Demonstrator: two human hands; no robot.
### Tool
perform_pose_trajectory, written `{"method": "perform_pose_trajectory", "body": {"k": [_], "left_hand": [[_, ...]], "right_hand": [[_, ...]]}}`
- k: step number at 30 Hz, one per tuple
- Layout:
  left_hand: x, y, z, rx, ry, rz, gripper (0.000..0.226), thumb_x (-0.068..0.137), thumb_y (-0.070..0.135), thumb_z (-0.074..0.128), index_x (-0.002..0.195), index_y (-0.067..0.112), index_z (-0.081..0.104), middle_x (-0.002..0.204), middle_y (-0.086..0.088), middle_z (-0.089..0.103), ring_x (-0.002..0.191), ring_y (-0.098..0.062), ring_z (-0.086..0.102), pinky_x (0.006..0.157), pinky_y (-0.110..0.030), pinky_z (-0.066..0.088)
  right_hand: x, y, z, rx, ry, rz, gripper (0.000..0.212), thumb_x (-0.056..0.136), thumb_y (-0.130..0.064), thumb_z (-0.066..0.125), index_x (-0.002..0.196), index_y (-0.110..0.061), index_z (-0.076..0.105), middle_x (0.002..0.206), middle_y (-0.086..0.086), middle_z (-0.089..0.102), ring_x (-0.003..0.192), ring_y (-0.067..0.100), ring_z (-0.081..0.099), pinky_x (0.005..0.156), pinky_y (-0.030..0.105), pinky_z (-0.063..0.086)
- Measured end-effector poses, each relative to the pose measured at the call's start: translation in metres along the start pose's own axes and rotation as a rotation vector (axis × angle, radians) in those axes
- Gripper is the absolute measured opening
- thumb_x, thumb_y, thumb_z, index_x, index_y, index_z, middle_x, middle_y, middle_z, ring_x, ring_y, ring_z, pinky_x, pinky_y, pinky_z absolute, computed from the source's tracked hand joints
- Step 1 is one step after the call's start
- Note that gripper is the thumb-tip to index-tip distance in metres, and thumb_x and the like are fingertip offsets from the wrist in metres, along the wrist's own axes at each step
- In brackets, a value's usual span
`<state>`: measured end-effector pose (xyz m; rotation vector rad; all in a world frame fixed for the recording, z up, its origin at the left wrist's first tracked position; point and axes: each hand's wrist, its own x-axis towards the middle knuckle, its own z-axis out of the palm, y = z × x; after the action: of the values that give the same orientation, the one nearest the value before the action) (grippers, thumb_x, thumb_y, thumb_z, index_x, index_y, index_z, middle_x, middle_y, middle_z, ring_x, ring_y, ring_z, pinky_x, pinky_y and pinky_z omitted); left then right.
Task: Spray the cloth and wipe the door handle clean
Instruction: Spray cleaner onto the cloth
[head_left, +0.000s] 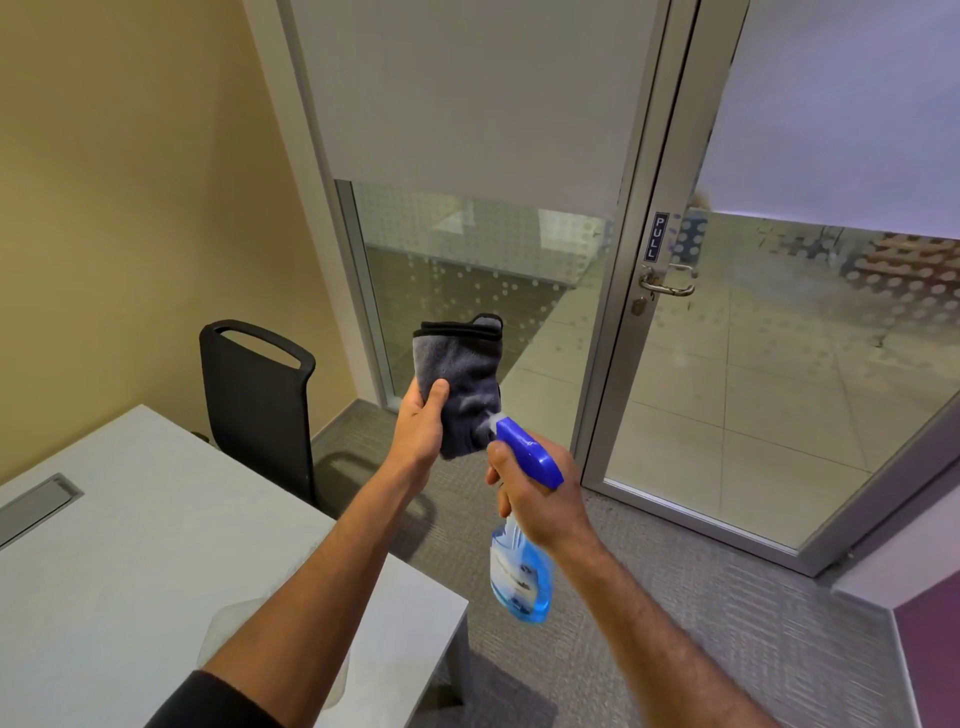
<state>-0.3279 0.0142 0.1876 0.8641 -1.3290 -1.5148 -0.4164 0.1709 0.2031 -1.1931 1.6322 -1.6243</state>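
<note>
Grey microfibre cloth (462, 384), folded and edged in black, is held upright in the left hand (421, 421), its flat face turned toward the nozzle so that the spray is caught on the cloth and not on the carpet. Thumb and fingers (435, 391) are clamped on the cloth's lower left edge, leaving most of the face bare. A blue-headed spray bottle (522, 545) is gripped at the neck by the right hand (540, 499), the fingers closed round the neck and trigger; the nozzle sits just beside the cloth, and a pale mist is seen at its tip, so spraying is judged to be in progress. Both forearms are extended forward at mid-height, the left wrist cocked up, the right tilted so the bottle hangs below. The door handle (667, 283) is located well apart, ahead and to the right, on the glass door under a PULL label (658, 236); it is not yet wiped. A worktop (156, 545) and black chair (260, 395) are noted at left.
</note>
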Motion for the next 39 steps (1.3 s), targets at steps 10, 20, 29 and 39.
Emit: {"method": "perform_pose_trajectory", "body": {"k": [10,20,29,39], "left_hand": [[0.01,0.01,-0.008,-0.028,0.026,0.005,0.02,0.105,0.03,0.05,0.12,0.035,0.062,0.111,0.013,0.076,0.109,-0.01,0.071,0.088,-0.028,0.058],[0.004,-0.004,-0.007,-0.002,0.004,-0.005,0.026,0.105,0.028,0.05,0.129,0.029,0.06,0.114,0.011,0.076,0.108,-0.011,0.071,0.082,-0.024,0.058],[0.008,0.006,-0.042,0.033,0.054,-0.018,0.032,0.105,0.034,0.048,0.135,0.028,0.056,0.117,0.013,0.072,0.105,-0.004,0.071,0.077,-0.02,0.058],[-0.001,-0.005,-0.118,0.11,0.165,-0.037,0.042,0.105,0.041,0.045,0.143,0.025,0.049,0.124,0.008,0.067,0.104,-0.005,0.071,0.074,-0.017,0.058]], "right_hand": [[-0.018,0.039,-0.004,-0.078,0.057,0.207,0.029,0.096,-0.033,0.063,0.081,-0.008,0.064,0.066,0.012,0.065,0.045,0.008,0.057,0.048,0.022,0.051],[0.003,0.004,-0.001,-0.017,0.053,0.047,0.027,0.098,-0.026,0.062,0.078,-0.008,0.063,0.058,0.001,0.062,0.046,0.018,0.057,0.048,0.034,0.052],[-0.017,0.02,0.033,-0.002,-0.042,0.176,0.028,0.096,-0.026,0.062,0.083,-0.001,0.061,0.063,0.013,0.061,0.049,0.019,0.055,0.05,0.03,0.051],[-0.014,0.046,0.081,-0.026,-0.237,0.149,0.032,0.079,-0.055,0.068,0.088,-0.026,0.057,0.073,0.005,0.061,0.062,0.02,0.06,0.062,0.041,0.058]]}}
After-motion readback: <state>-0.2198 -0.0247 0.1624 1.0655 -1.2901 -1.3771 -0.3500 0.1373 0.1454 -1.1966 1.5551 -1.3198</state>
